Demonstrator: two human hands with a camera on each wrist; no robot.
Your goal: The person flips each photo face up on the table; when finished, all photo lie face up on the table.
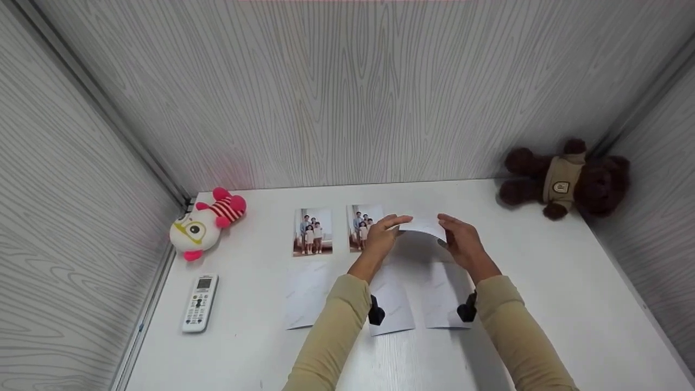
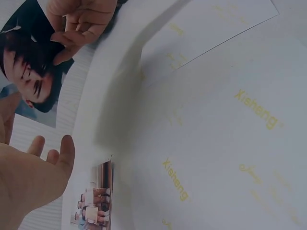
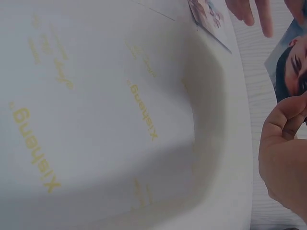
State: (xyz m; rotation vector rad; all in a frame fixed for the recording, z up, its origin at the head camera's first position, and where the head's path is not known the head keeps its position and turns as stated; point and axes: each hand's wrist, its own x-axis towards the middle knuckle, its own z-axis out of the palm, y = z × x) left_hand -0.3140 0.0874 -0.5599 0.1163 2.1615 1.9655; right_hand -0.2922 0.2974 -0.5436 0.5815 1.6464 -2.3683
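Observation:
Both hands hold up a photo print (image 1: 422, 225) above the table, its sheet bowed between them. My left hand (image 1: 381, 239) grips its left edge; in the left wrist view several fingers of that hand (image 2: 36, 177) extend free of the print. At the opposite edge, my right hand (image 1: 462, 239) pinches the sheet, seen closer as a hand (image 3: 292, 143) in the right wrist view. A dark-haired person's portrait (image 2: 36, 81) shows on the print's face. Below lie face-down sheets, one on the left (image 1: 307, 293), one in the middle (image 1: 392, 304) and one on the right (image 1: 448, 296).
Two family photos lie face up farther back, one to the left (image 1: 313, 232) and one (image 1: 357, 222) partly behind my left hand. A remote control (image 1: 200, 304) and a pink-and-white plush toy (image 1: 203, 225) are at the left. A brown teddy bear (image 1: 562, 179) lies at the back right.

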